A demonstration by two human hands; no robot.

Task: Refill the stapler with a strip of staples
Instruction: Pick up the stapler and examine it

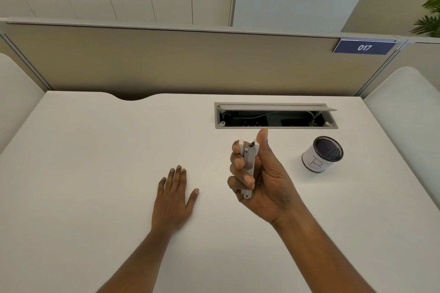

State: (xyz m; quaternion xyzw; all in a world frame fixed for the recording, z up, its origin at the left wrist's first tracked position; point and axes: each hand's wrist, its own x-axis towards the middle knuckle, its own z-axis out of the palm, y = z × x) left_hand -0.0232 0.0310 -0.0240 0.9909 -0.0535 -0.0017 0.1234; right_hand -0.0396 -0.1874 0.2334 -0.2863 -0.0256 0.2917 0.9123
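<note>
A small white and metal stapler [249, 162] is held up above the white desk [95, 162], its length running away from me. My right hand [262, 181] is shut on it, fingers curled over its left side and the thumb raised beside its far end. My left hand [175, 200] lies flat on the desk, palm down with fingers spread, holding nothing. No strip of staples shows anywhere in view.
A white mesh pen cup [322, 154] stands to the right of my right hand. Behind it an open cable tray [276, 116] is set into the desk. A beige partition [166, 62] with a blue "017" sign [364, 47] closes the far edge.
</note>
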